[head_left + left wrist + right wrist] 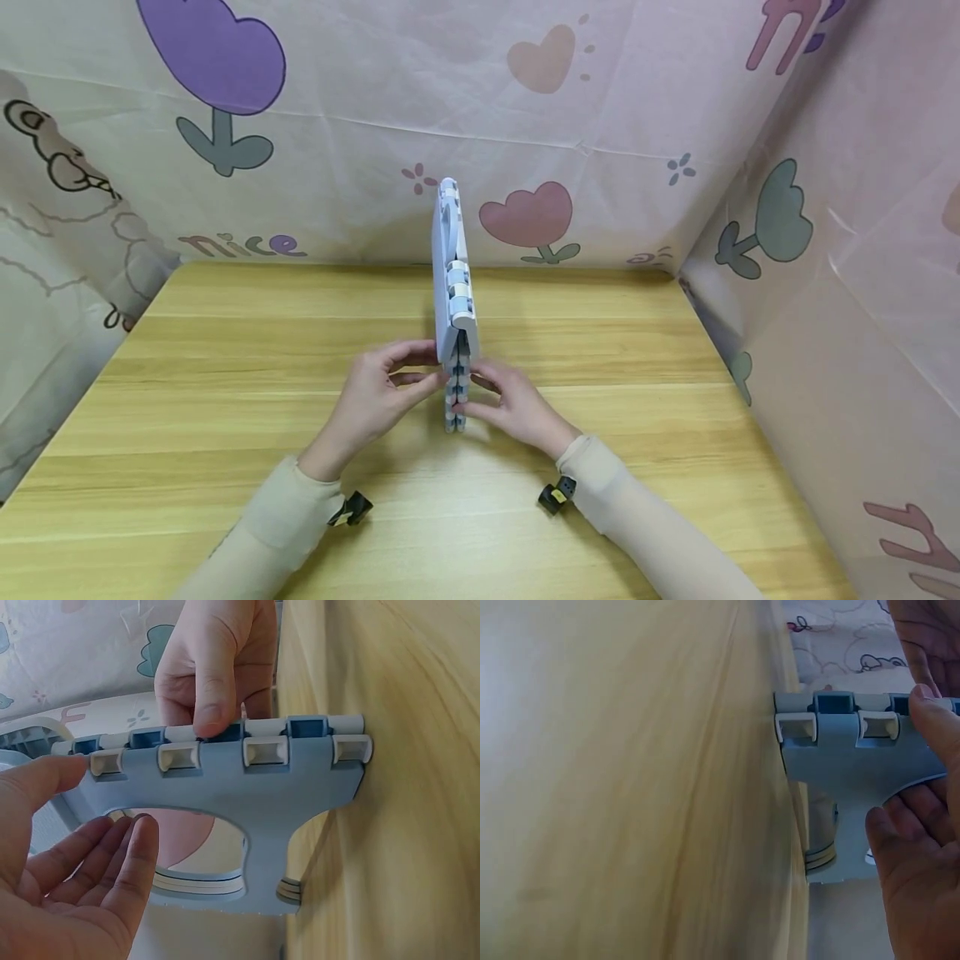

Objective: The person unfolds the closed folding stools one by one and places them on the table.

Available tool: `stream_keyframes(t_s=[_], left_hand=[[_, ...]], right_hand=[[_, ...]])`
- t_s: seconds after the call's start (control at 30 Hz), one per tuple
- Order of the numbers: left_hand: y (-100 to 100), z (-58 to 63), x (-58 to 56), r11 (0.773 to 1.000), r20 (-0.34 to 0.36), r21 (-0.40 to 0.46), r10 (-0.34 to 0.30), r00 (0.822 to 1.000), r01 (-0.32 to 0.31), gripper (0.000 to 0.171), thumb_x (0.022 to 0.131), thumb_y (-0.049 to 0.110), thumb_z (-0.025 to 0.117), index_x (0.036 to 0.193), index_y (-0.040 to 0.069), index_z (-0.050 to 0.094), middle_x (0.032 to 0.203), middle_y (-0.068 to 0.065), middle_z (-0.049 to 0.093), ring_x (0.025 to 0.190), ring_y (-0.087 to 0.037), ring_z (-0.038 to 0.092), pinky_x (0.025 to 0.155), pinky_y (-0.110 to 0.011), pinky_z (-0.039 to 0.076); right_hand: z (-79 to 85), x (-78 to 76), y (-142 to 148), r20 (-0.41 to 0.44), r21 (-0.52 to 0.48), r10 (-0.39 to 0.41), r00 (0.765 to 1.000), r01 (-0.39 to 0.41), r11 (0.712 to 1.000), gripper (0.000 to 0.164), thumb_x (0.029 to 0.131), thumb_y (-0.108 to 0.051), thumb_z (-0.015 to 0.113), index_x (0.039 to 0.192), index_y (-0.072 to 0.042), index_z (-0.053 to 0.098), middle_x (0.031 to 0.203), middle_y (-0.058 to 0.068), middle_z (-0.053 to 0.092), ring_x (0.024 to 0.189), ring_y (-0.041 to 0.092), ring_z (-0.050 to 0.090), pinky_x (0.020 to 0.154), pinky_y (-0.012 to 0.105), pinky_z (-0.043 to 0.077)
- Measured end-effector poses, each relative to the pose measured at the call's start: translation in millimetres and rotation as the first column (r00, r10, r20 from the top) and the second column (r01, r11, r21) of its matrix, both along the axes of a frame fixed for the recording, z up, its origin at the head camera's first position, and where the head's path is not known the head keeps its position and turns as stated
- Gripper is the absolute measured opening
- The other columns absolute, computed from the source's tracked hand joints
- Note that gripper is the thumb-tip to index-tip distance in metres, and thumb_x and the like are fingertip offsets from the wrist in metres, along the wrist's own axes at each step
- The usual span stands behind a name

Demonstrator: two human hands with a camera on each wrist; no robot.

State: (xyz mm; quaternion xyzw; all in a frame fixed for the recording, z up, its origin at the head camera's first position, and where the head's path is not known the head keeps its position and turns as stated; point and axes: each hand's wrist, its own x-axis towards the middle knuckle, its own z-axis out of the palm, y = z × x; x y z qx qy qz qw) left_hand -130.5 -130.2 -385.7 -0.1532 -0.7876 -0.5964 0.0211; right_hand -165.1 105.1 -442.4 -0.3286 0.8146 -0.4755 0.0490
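You've got the blue & white folding stool (454, 305) upright mid-frame on the bench (187, 400), folded nearly flat. Your L hand (375, 392), left of it, is loosely clamped on it: thumb on the hinged edge, fingertips at a leg panel's cutout. Your R hand (521, 404), opp. side, grips it w/ thumb on the hinges, fingers by the cutout there.
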Motion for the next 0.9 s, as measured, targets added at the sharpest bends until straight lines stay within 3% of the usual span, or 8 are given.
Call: stream_keyframes(t_s=[0.27, 0.47, 0.7, 0.9], left_hand=[[5, -6.6, -0.9, 1.0, 0.021, 0.008, -0.02, 1.0, 0.02, 0.044, 0.091, 0.001, 0.084, 0.132, -0.002, 0.071, 0.126, -0.023, 0.075, 0.113, -0.037, 0.076, 0.093, -0.033, 0.065], [8, -11.3, -2.0, 0.999, 0.02, -0.03, -0.015, 1.0, 0.016, 0.04, 0.091, 0.005, 0.085, 0.129, 0.002, 0.073, 0.124, -0.019, 0.077, 0.11, -0.034, 0.078, 0.091, -0.035, 0.067], [9, -10.7, -1.7, 0.997, -0.018, -0.081, -0.02, 1.0, 0.019, 0.038, 0.092, 0.004, 0.084, 0.128, 0.002, 0.072, 0.12, -0.019, 0.078, 0.102, -0.029, 0.08, 0.089, -0.032, 0.067], [7, -10.2, -1.6, 0.992, -0.047, -0.122, -0.031, 0.998, 0.026, 0.039, 0.094, 0.005, 0.082, 0.131, 0.001, 0.071, 0.12, -0.019, 0.078, 0.101, -0.029, 0.079, 0.089, -0.037, 0.067]], right_hand=[[-1.0, 1.2, 2, -0.096, 0.059, -0.017, 0.995, 0.023, 0.998, 0.061, 0.095, -0.028, 0.084, 0.15, -0.013, 0.062, 0.15, 0.007, 0.067, 0.139, 0.028, 0.064, 0.116, 0.047, 0.053], [0.1, 1.7, 3, -0.076, 0.091, -0.032, 0.997, 0.039, 0.995, 0.06, 0.095, -0.03, 0.084, 0.15, -0.014, 0.063, 0.154, 0.006, 0.064, 0.141, 0.028, 0.063, 0.116, 0.045, 0.053], [2.4, 1.0, 2, -0.056, 0.087, -0.027, 0.998, 0.031, 0.996, 0.057, 0.096, -0.03, 0.083, 0.147, -0.014, 0.065, 0.151, 0.007, 0.066, 0.139, 0.028, 0.064, 0.116, 0.046, 0.053], [2.9, 1.5, 2, -0.058, 0.087, -0.033, 0.998, 0.038, 0.995, 0.059, 0.095, -0.032, 0.084, 0.148, -0.015, 0.065, 0.152, 0.007, 0.066, 0.14, 0.029, 0.064, 0.115, 0.046, 0.053]])
